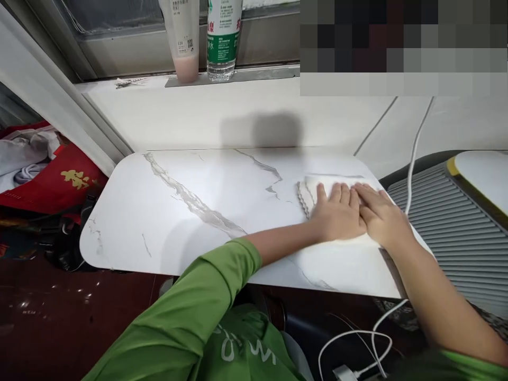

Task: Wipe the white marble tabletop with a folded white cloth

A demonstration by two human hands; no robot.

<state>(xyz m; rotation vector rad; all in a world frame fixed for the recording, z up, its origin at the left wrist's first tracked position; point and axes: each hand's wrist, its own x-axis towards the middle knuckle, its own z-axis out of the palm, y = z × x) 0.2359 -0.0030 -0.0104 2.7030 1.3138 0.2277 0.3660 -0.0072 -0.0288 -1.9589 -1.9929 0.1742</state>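
A pale cream cloth (311, 198) with a scalloped edge lies folded on the right part of a white marble-patterned table (198, 185). My left hand (338, 214) rests flat on the cloth, its fingers stretched toward the wall. Beside it, touching its fingertips, my right hand (383, 217) presses on the cloth's right side with fingers extended to the left. Both palms are turned down, and much of the cloth is hidden beneath them.
On the window ledge stand a tube with a pink cap (186, 42) and a clear bottle with a green label (223, 45). A white cable (415, 143) hangs at the right, near a grey ribbed surface (464, 233). A red bag (75, 174) is at the left.
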